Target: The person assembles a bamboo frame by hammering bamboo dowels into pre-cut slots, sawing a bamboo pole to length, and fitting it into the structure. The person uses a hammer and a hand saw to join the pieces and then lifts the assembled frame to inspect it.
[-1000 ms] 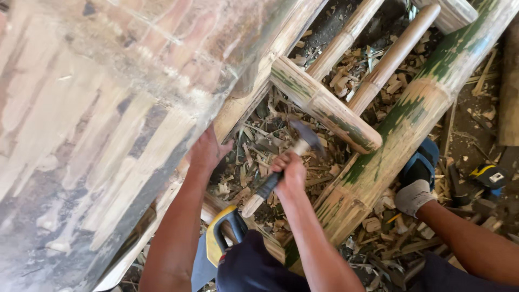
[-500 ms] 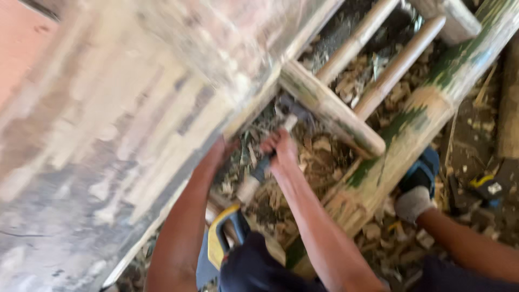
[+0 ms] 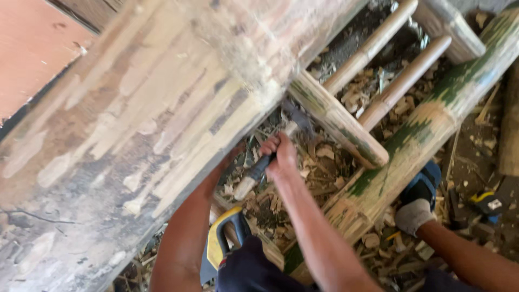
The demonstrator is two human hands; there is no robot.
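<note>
Hammer (image 3: 270,157) sits clenched by its handle in the right hand (image 3: 281,157) grip, left hand hidden behind bamboo (image 3: 162,124).

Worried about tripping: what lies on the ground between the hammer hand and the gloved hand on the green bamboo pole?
In the head view, loose wood chips and the bamboo pole separate the right hand from the gloved hand.

Lighting and picture quality: daylight, soft, motion-blurred.
Even light without glare; big bamboo pole (image 3: 162,135) at left smeared and out of focus; ground litter sharper; shadows under poles.
</note>
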